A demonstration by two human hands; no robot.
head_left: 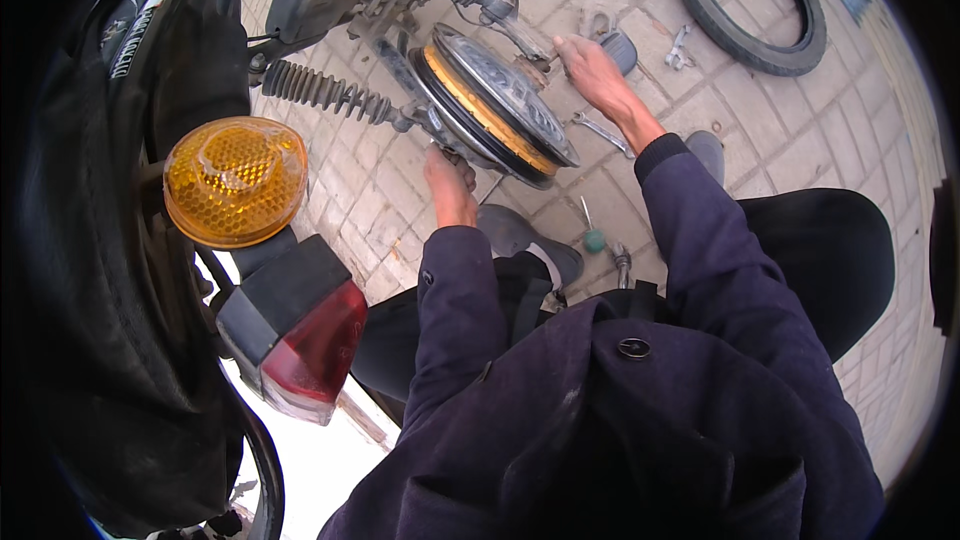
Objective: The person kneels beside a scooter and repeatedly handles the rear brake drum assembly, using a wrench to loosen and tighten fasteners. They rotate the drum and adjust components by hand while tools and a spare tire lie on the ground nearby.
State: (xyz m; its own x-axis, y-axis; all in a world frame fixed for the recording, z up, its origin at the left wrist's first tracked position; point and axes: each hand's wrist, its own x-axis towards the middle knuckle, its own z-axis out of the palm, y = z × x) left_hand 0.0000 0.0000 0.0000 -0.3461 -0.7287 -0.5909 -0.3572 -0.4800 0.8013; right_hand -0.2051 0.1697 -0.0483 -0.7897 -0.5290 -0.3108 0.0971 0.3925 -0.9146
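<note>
A wheel rim (pixel 498 120) with a yellow band and no tyre sits tilted between two spring shock absorbers (pixel 330 93) of a motorbike. My left hand (pixel 450 180) grips around the hardware at the lower shock's end, below the hub, its fingertips partly hidden. My right hand (pixel 598 75) has its fingers curled at the metal axle end by the upper shock; what exactly they hold is unclear. An open-ended wrench (pixel 603 135) lies on the paving just below my right hand.
A loose tyre (pixel 812 40), small metal piece (pixel 677 50) and grey part (pixel 618 52) lie on the paving (pixel 820 135). A green-handled screwdriver (pixel 594 238) and metal tool (pixel 622 263) lie between my feet. An amber reflector (pixel 235 180), red lamp (pixel 315 345) and black seat (pixel 120 320) fill the left.
</note>
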